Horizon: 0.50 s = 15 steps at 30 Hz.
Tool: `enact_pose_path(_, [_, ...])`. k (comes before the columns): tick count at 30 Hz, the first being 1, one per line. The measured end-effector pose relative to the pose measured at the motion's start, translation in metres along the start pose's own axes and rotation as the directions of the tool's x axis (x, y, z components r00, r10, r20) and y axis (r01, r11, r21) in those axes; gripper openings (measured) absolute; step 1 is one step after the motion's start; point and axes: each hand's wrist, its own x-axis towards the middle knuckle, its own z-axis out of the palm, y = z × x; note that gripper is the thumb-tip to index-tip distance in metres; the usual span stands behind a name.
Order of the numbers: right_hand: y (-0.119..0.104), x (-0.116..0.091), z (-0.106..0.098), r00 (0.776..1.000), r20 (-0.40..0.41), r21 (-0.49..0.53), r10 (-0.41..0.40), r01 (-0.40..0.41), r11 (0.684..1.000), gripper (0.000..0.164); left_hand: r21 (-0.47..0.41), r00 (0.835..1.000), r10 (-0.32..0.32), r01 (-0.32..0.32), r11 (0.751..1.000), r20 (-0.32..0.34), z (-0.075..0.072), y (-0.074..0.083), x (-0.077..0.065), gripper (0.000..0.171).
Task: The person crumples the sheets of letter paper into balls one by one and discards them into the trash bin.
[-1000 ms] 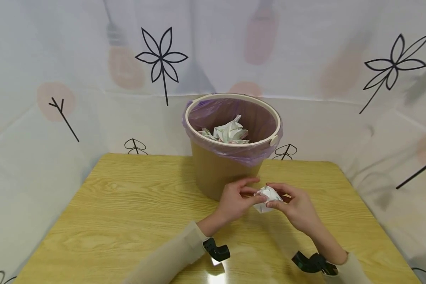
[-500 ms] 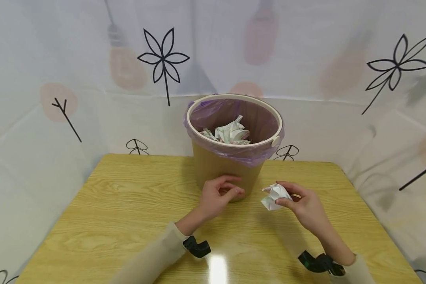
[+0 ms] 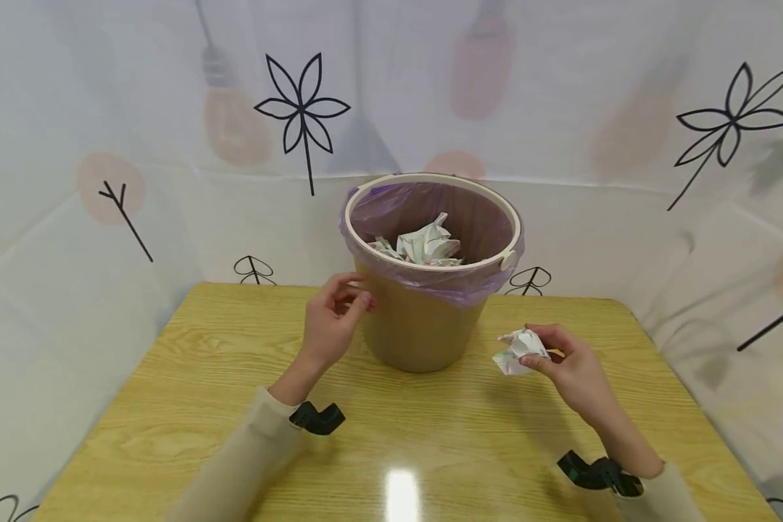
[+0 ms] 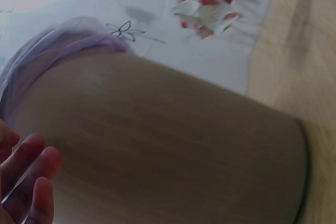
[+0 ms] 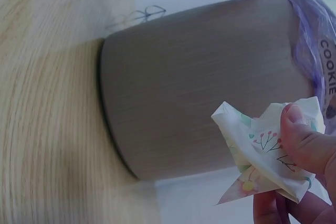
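Note:
A crumpled piece of printed paper (image 5: pixel 268 145), white with small plant drawings, is pinched between the thumb and fingers of my right hand (image 3: pixel 570 366). That hand is above the table, to the right of a brown trash bin (image 3: pixel 420 326). My left hand (image 3: pixel 331 319) is at the bin's left side, its fingers loosely bent beside the wall and holding nothing. In the left wrist view, those fingers (image 4: pixel 44 163) appear at the lower left in front of the bin. Inside the bin, more crumpled paper (image 3: pixel 427 243) lies within a purple liner bag (image 3: pixel 398 199).
The bin has a cream rim ring (image 3: pixel 515 225) over the folded liner. It stands toward the back of a wooden table (image 3: pixel 235 341). Behind and at both sides hangs a white cloth (image 3: pixel 561 109) with flower and bulb prints. Black wrist cameras (image 3: pixel 316 419) sit on both wrists.
My left hand has let go of the crumpled paper and moved left and up to the bin's left side. The right hand, still pinching the paper, has shifted slightly right and up.

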Motion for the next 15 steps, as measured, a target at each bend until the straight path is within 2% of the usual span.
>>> enact_pose_path(2, [0.004,0.001,-0.001,1.000,-0.001,-0.003,0.002,-0.002,1.000,0.043,0.011,1.000,0.008,-0.007,1.000,-0.022,-0.007,0.008,0.006,0.021])
enact_pose_path(7, [0.013,0.004,-0.003,1.000,0.004,-0.010,0.008,-0.008,1.000,0.043,0.065,0.998,0.035,-0.031,0.997,-0.057,-0.022,0.013,0.022,0.022])
enact_pose_path(11, [0.020,0.005,-0.005,1.000,-0.003,-0.039,0.018,-0.018,0.999,0.043,0.122,0.993,0.100,-0.092,0.988,-0.063,-0.032,-0.001,0.038,0.029])
enact_pose_path(15, [0.027,0.004,-0.007,1.000,-0.019,-0.089,0.008,-0.009,0.996,0.042,0.189,0.987,0.158,-0.150,0.970,-0.027,-0.039,-0.014,0.053,0.040])
